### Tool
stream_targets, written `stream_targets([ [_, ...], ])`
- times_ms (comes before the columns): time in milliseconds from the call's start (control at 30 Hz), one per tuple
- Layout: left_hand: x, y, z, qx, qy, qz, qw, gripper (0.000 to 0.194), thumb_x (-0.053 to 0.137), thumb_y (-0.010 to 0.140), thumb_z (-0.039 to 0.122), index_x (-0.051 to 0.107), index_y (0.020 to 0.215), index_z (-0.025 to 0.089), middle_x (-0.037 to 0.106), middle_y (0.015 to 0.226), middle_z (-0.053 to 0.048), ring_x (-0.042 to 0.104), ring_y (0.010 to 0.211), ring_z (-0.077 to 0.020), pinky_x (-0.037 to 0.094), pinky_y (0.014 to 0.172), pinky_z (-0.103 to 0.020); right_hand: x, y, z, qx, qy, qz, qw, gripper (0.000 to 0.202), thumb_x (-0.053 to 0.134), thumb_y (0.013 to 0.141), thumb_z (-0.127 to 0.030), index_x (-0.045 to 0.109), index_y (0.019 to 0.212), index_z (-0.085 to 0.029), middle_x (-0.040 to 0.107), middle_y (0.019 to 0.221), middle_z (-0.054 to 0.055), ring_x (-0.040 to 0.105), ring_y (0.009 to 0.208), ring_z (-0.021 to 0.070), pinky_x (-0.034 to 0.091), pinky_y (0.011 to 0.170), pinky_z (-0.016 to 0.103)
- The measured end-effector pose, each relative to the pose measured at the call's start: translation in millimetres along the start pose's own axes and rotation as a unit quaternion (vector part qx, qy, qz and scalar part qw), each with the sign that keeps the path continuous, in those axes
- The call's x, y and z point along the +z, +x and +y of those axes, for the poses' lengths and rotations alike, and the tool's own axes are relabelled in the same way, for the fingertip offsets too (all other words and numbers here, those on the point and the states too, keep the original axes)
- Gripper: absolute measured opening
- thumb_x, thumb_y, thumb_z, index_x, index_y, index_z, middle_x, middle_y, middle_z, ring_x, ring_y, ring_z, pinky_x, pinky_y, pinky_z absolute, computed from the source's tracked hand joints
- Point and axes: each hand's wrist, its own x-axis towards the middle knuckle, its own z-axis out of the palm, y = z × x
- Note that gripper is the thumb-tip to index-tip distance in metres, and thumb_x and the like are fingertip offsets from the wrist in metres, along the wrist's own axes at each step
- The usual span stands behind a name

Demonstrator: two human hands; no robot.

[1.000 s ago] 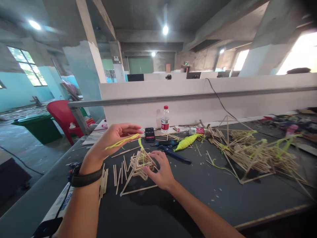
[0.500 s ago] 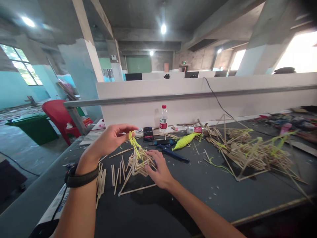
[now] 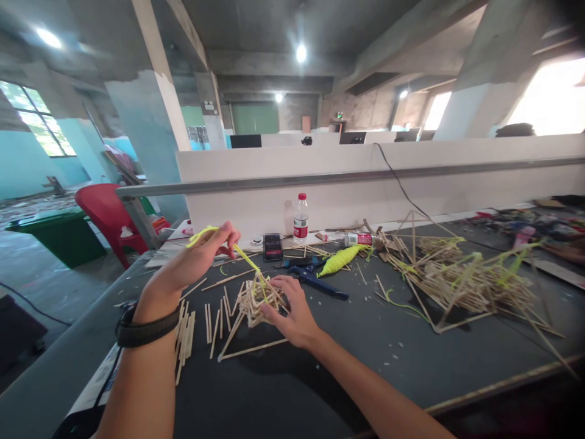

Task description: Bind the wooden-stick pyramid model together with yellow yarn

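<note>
Left hand [image 3: 201,253] shifted leftward since half second ago, thin neon-yellow string [image 3: 247,259] now drawn straight. Flat dark-grey tabletop [image 3: 411,366] across lower frame. Tangled heap of pale wooden sticks [image 3: 479,283] at right. Left fingers closed on string, left of centre; right hand [image 3: 297,314] grasping right side of small pale wooden stick pyramid [image 3: 251,305], lower centre. Dark-blue pliers-like tool [image 3: 326,289], then spindle-shaped neon-yellow cord bundle [image 3: 338,261], right of centre.

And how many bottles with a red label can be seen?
2: one bottle stands by the partition; the other lies behind the yarn. Others may be hidden behind the stick pile at right.
</note>
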Motion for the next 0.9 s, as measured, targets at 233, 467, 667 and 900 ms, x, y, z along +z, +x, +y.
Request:
stream_targets([
  [233, 3.6, -2, 1, -0.036, -0.158, -0.064, 0.985, 0.036, 0.039, 0.100, 0.044, 0.049, 0.074, 0.021, 0.051, 0.071, 0.001, 0.053, 0.067, -0.0147, 0.049, 0.077, -0.032, -8, 8, -4, -0.021, 0.029, 0.078, 0.996, 0.035, 0.068, 0.086, -0.031, 0.060, 0.120, -0.026, 0.058, 0.116, 0.008, 0.056, 0.107, 0.0247, 0.044, 0.096, 0.041],
  [467, 7.8, 0, 3, -0.037, -0.115, -0.038, 0.992, 0.039, 0.040, 0.099, 0.046, 0.056, 0.075, 0.019, 0.046, 0.065, 0.002, 0.044, 0.058, -0.0121, 0.044, 0.063, -0.027, -18, 22, -10, -0.065, 0.045, 0.116, 0.990, 0.047, 0.065, 0.090, -0.027, 0.053, 0.136, -0.028, 0.059, 0.114, 0.007, 0.055, 0.094, 0.0207, 0.047, 0.085, 0.036],
  [667, 10.2, -1, 9, -0.038, -0.132, -0.051, 0.989, 0.039, 0.041, 0.099, 0.045, 0.058, 0.078, 0.018, 0.049, 0.068, 0.001, 0.047, 0.061, -0.0116, 0.048, 0.074, -0.028, -19, 27, -18, -0.068, 0.027, 0.076, 0.994, 0.030, 0.063, 0.092, -0.033, 0.065, 0.122, -0.026, 0.065, 0.096, 0.004, 0.054, 0.078, 0.0190, 0.044, 0.076, 0.035],
  [900, 10.5, -1, 14, -0.046, -0.103, -0.054, 0.992, 0.041, 0.038, 0.099, 0.048, 0.057, 0.078, 0.019, 0.048, 0.067, 0.001, 0.046, 0.061, -0.0128, 0.048, 0.069, -0.027, -21, 30, -27, -0.014, 0.068, 0.023, 0.997, 0.037, 0.043, 0.102, -0.039, 0.065, 0.076, -0.022, 0.061, 0.070, 0.002, 0.053, 0.072, 0.0192, 0.042, 0.075, 0.034],
])
